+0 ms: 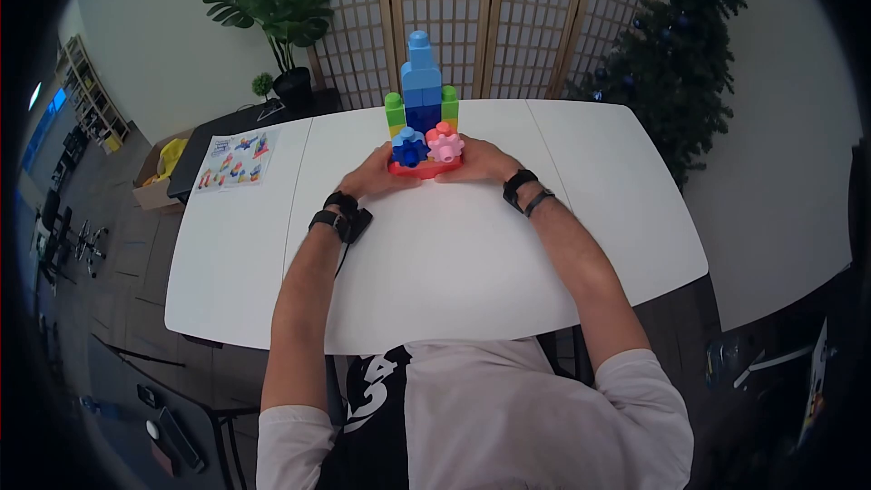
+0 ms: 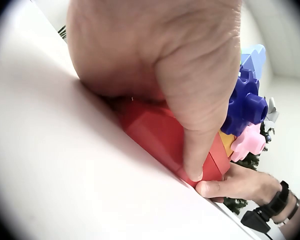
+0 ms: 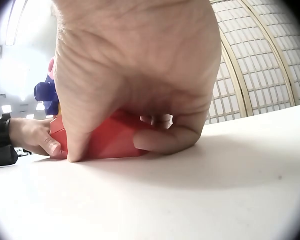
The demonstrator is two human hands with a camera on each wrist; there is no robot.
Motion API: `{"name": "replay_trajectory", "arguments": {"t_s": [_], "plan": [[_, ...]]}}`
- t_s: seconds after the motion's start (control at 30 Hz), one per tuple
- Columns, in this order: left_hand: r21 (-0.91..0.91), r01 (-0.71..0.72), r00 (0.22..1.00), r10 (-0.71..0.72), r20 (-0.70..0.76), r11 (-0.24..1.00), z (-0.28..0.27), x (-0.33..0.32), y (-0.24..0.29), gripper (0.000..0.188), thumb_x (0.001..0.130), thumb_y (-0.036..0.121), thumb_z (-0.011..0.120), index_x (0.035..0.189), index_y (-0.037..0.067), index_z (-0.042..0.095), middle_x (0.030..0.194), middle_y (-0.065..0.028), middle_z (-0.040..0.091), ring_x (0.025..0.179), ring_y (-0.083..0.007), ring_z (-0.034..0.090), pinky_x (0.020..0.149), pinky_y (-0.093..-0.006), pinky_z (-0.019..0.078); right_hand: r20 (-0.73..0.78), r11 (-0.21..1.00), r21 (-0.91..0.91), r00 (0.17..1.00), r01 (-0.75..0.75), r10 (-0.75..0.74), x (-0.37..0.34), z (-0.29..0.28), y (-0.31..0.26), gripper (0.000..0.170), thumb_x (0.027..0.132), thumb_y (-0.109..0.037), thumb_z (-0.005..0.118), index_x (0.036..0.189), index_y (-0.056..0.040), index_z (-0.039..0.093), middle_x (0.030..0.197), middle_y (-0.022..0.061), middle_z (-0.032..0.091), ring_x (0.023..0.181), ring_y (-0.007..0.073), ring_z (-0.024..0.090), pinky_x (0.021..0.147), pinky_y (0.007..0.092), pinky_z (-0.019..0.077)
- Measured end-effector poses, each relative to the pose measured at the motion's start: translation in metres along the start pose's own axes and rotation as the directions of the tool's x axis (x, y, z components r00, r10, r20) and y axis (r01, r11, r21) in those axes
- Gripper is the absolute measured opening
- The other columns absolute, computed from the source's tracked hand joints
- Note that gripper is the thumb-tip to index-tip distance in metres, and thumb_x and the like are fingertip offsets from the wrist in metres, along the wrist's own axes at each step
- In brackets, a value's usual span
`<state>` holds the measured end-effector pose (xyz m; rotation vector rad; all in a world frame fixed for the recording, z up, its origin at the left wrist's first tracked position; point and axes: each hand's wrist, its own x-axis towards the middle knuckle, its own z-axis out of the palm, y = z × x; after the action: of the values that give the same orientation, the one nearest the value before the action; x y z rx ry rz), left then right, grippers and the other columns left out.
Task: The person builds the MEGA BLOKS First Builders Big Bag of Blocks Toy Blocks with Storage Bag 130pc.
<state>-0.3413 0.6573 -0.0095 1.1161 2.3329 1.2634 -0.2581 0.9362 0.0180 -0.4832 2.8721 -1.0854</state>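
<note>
A tower of toy building blocks point(image 1: 421, 82) stands upright at the far middle of the white table. Its column is light and dark blue, flanked by green blocks. On its front sit a dark blue gear point(image 1: 410, 151) and a pink gear point(image 1: 445, 148). At the bottom is a red boat-shaped base point(image 3: 117, 137). My left hand point(image 1: 370, 176) grips the base's left end, thumb along the front. From the other side my right hand point(image 1: 487, 161) grips the right end, its fingers curling round the back in the right wrist view. Both thumbs nearly meet at the front.
A printed sheet with pictures of block models point(image 1: 238, 161) lies at the table's point(image 1: 435, 263) left. Beyond the far edge stand a potted plant point(image 1: 292, 86) and a folding screen point(image 1: 445, 0). A decorated tree point(image 1: 667, 63) is at the right, a cardboard box point(image 1: 159, 191) at the left.
</note>
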Motion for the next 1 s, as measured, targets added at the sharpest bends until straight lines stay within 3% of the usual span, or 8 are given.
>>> {"name": "replay_trajectory", "arguments": {"t_s": [0.07, 0.17, 0.23, 0.33, 0.53, 0.6, 0.77, 1.0], "plan": [[0.009, -0.009, 1.0, 0.009, 0.012, 1.0, 0.0, 0.003, -0.007, 0.077, 0.081, 0.037, 0.096, 0.144, 0.011, 0.06, 0.137, -0.0122, 0.065, 0.129, -0.0298, 0.062, 0.114, -0.0435, 0.0492, -0.009, 0.979, -0.15, 0.99, -0.139, 0.139, -0.002, 0.002, -0.008, 0.107, 0.074, -0.064, 0.088, 0.157, -0.0079, 0.049, 0.148, 0.0183, 0.064, 0.135, 0.0364, 0.063, 0.114, 0.0421, 0.0497], [0.061, 0.004, 1.0, -0.004, 0.007, 0.998, 0.0, -0.001, 0.004, 0.076, 0.082, 0.039, 0.095, 0.144, 0.013, 0.059, 0.138, -0.014, 0.064, 0.132, -0.0337, 0.061, 0.115, -0.0467, 0.0485, -0.022, 0.965, -0.243, 0.995, -0.096, 0.094, -0.002, 0.004, -0.01, 0.107, 0.077, -0.075, 0.081, 0.155, -0.0085, 0.051, 0.141, 0.0172, 0.068, 0.131, 0.0365, 0.065, 0.11, 0.0422, 0.0513], [0.104, 0.028, 1.0, -0.028, -0.007, 0.994, 0.0, -0.002, 0.007, 0.076, 0.083, 0.039, 0.095, 0.145, 0.015, 0.058, 0.138, -0.0148, 0.063, 0.132, -0.0351, 0.06, 0.116, -0.0478, 0.048, 0.003, 0.961, -0.249, 0.992, -0.118, 0.122, 0.001, 0.004, -0.012, 0.108, 0.075, -0.075, 0.082, 0.156, -0.0093, 0.05, 0.147, 0.0179, 0.062, 0.134, 0.0369, 0.063, 0.112, 0.0431, 0.0508], [0.153, 0.048, 0.998, -0.04, -0.056, 0.987, 0.003, 0.002, -0.001, 0.08, 0.081, 0.045, 0.096, 0.143, 0.008, 0.06, 0.134, -0.0143, 0.066, 0.125, -0.0272, 0.063, 0.11, -0.0401, 0.0504, 0.021, 0.955, -0.263, 0.988, -0.139, 0.15, 0.001, 0.003, -0.013, 0.109, 0.074, -0.075, 0.082, 0.157, -0.0114, 0.05, 0.154, 0.0187, 0.057, 0.137, 0.0377, 0.06, 0.115, 0.0445, 0.0503], [0.272, 0.062, 0.997, -0.045, -0.07, 0.96, 0.003, 0.004, -0.004, 0.086, 0.082, 0.048, 0.094, 0.148, 0.009, 0.055, 0.137, -0.0167, 0.06, 0.129, -0.0327, 0.058, 0.112, -0.0446, 0.0492, 0.042, 0.949, -0.282, 0.987, -0.138, 0.156, 0.004, 0.002, -0.013, 0.106, 0.074, -0.076, 0.081, 0.156, -0.0156, 0.053, 0.154, 0.0189, 0.056, 0.139, 0.0385, 0.059, 0.115, 0.045, 0.0498], [0.262, 0.155, 0.988, -0.146, -0.052, 0.953, 0.002, 0.004, 0.001, 0.087, 0.08, 0.055, 0.092, 0.149, 0.017, 0.054, 0.143, -0.0183, 0.056, 0.138, -0.0404, 0.049, 0.118, -0.0529, 0.044, 0.042, 0.948, -0.275, 0.983, -0.159, 0.177, 0.004, 0.001, -0.015, 0.106, 0.074, -0.076, 0.082, 0.156, -0.0162, 0.053, 0.154, 0.0189, 0.056, 0.139, 0.0384, 0.058, 0.116, 0.045, 0.0495], [0.345, 0.128, 0.991, -0.107, -0.079, 0.93, 0.004, 0.012, -0.019, 0.091, 0.078, 0.057, 0.093, 0.149, 0.015, 0.054, 0.14, -0.0184, 0.057, 0.137, -0.041, 0.05, 0.117, -0.0524, 0.0452, 0.046, 0.947, -0.296, 0.989, -0.123, 0.142, 0.009, 0.004, -0.004, 0.105, 0.075, -0.083, 0.077, 0.155, -0.018, 0.055, 0.156, 0.0177, 0.055, 0.136, 0.0384, 0.061, 0.115, 0.0442, 0.0498], [0.345, 0.083, 0.996, -0.071, -0.047, 0.935, 0.004, 0.015, -0.023, 0.097, 0.074, 0.057, 0.095, 0.151, 0.016, 0.052, 0.14, -0.0172, 0.057, 0.136, -0.0409, 0.05, 0.116, -0.053, 0.0449, 0.036, 0.959, -0.261, 0.992, -0.108, 0.121, 0.009, 0.005, -0.001, 0.106, 0.075, -0.078, 0.081, 0.155, -0.013, 0.054, 0.153, 0.0187, 0.058, 0.136, 0.0383, 0.06, 0.115, 0.0442, 0.0493]]}}
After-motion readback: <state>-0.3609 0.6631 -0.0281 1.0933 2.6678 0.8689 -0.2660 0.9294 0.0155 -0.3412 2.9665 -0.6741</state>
